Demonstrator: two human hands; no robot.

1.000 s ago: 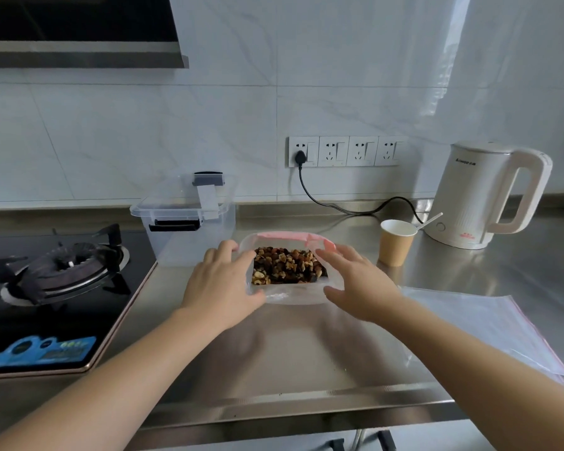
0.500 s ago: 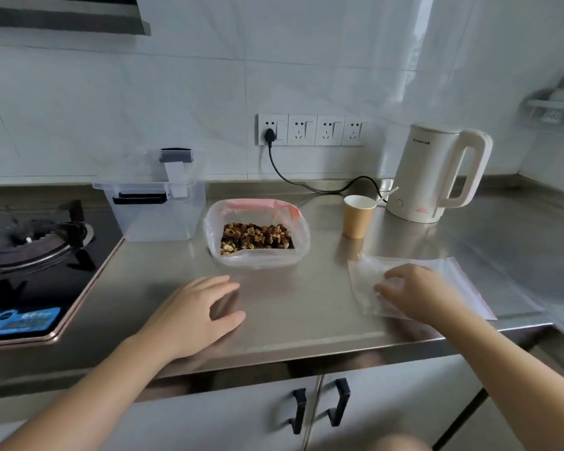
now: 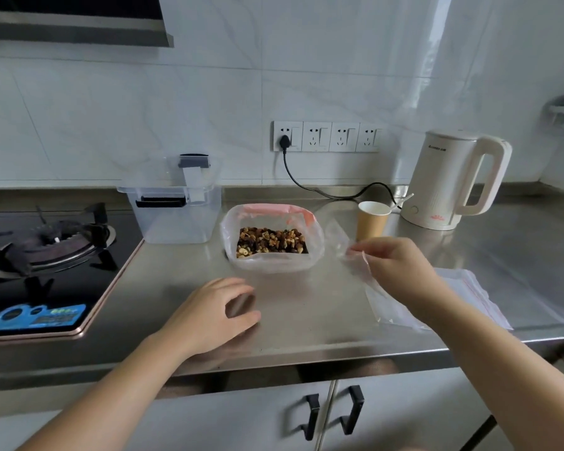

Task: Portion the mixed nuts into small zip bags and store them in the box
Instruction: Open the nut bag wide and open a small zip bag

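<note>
right hand (image 3: 401, 271) pinching thin clear zip bag (image 3: 345, 242)

White marble-look tiles cover the wall (image 3: 209, 102), glossy with daylight at upper right. A steel bench (image 3: 306, 323) crosses the frame; grey cabinet doors (image 3: 241, 418) with black handles (image 3: 310, 415) sit below. A range hood (image 3: 72, 24) occupies the upper left corner.

A single head-worn wide-angle camera looks forward and down from close above the steel bench (image 3: 306, 327), facing the far tiled wall (image 3: 209, 109), hob (image 3: 46, 271) at left.
</note>
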